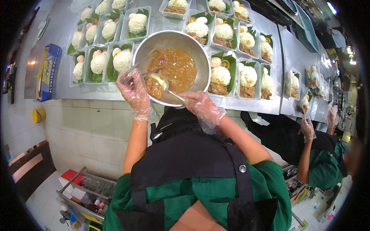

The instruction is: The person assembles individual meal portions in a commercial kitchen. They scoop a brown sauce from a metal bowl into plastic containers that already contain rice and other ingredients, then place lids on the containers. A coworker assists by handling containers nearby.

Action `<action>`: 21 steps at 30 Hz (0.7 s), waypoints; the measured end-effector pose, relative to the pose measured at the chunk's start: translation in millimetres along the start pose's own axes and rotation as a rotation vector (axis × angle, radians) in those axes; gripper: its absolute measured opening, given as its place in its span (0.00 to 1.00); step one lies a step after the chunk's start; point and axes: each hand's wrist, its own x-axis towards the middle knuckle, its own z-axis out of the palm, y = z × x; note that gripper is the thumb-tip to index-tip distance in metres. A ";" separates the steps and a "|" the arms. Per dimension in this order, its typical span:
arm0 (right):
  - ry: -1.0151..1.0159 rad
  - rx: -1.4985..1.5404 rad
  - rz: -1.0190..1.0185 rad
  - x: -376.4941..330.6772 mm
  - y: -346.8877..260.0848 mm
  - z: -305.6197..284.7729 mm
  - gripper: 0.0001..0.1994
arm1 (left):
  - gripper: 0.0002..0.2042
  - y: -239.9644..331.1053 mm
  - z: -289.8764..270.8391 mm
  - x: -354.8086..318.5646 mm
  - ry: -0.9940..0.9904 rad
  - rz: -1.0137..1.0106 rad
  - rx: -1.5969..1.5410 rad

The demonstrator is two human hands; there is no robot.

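Both my hands wear clear plastic gloves. My right hand (pixel 202 107) grips the handle of a metal spoon (pixel 165 84), whose bowl carries brown stewed meat over the near left part of a large steel bowl (pixel 202 73). Brown meat stew (pixel 177 69) with thick sauce covers the bottom of that bowl. At the bowl's left rim, my left hand (pixel 135 94) is closed around a thin metal utensil; its tip reaches over the stew, and its exact kind is unclear. Left of the bowl, clear containers hold rice (pixel 122 60) on green leaves; to the right, several hold rice with meat (pixel 219 87).
A blue and yellow foil box (pixel 50 72) lies at the table's left end. More filled containers (pixel 175 7) line the back of the steel table (pixel 154 19). On the right, a co-worker's gloved hand (pixel 307 128) is beside another table. A cart (pixel 86 192) stands lower left.
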 end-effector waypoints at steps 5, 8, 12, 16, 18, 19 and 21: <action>-0.134 0.216 0.159 -0.7 -4.9 -12.3 0.16 | 0.14 -5.6 -7.2 3.7 0.000 -0.002 0.063; -0.167 0.120 0.074 2.9 2.9 -18.8 0.16 | 0.14 -7.8 -11.6 6.1 0.011 0.012 0.056; -0.147 -0.009 0.056 -6.8 -3.9 -34.5 0.16 | 0.13 -32.8 -25.6 7.8 0.075 -0.007 0.063; -0.135 -0.004 0.104 -7.7 -11.1 -44.8 0.16 | 0.13 -41.0 -29.2 4.8 0.133 -0.081 0.007; -0.123 0.045 0.152 -9.5 -15.0 -51.0 0.16 | 0.13 -44.4 -27.2 5.3 0.156 -0.095 -0.012; -0.125 0.040 0.153 -8.5 -14.0 -53.8 0.16 | 0.13 -43.5 -29.3 3.3 0.170 -0.089 0.003; -0.132 0.015 0.153 -6.4 -18.3 -64.6 0.16 | 0.13 -39.5 -23.5 0.9 0.148 -0.073 0.020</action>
